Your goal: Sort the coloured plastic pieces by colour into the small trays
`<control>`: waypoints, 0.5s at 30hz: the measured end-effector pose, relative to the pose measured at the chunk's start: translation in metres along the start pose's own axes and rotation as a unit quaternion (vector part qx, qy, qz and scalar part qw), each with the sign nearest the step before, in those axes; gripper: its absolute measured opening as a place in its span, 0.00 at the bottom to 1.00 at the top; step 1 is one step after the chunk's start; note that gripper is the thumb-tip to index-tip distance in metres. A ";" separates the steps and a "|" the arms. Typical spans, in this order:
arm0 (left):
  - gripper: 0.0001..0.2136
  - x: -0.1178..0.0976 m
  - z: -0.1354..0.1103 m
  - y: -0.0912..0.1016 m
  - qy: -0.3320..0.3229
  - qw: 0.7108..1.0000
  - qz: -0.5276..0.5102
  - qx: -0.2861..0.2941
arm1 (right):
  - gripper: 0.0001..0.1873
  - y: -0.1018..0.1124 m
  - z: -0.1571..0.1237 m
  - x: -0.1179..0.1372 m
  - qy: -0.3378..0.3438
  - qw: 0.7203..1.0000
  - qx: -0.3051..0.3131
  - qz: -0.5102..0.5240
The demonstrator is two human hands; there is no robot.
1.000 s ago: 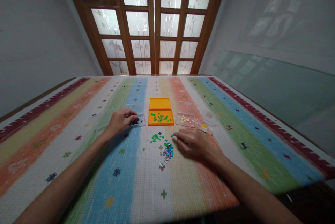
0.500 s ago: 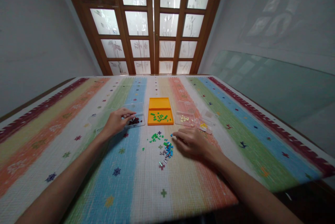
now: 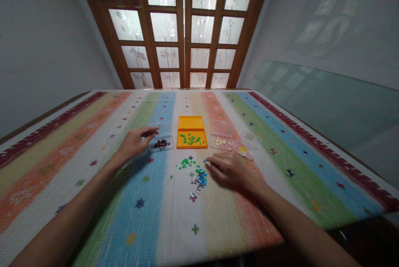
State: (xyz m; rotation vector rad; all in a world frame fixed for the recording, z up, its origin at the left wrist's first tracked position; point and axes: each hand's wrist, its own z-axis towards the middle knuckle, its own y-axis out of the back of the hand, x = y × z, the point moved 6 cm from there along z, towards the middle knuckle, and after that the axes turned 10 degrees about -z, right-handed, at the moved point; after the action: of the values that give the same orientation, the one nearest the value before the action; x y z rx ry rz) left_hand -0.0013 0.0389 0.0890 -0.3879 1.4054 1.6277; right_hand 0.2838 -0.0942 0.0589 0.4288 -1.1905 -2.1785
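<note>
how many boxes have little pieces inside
4: a clear box near the left hand, the orange box, then a pale-piece box and a yellow-piece box to its right.

Left fingers (image 3: 151,129) parted, right fingers (image 3: 216,161) curled

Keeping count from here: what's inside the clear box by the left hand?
Small dark red pieces lie bunched inside the clear box. Anything beneath the uppermost ones is covered, and the left hand may hide the box's far-left corner.
</note>
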 end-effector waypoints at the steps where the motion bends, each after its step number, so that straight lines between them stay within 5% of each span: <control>1: 0.19 -0.005 -0.001 0.004 -0.005 1.000 0.002 -0.007 | 0.14 0.000 0.000 0.000 0.001 1.000 0.003 0.000; 8: 0.16 -0.041 -0.010 0.019 -0.041 0.998 0.013 -0.053 | 0.14 -0.001 0.000 0.000 -0.007 1.000 0.016 -0.001; 15: 0.12 -0.065 -0.033 -0.028 -0.122 0.988 -0.025 0.088 | 0.14 -0.002 0.000 0.000 -0.015 1.000 0.024 0.000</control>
State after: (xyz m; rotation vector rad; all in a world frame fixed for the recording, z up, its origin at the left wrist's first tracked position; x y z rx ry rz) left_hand 0.0447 -0.0205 0.1095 -0.1155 1.3273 1.4434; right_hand 0.2831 -0.0932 0.0572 0.4182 -1.2623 -2.1672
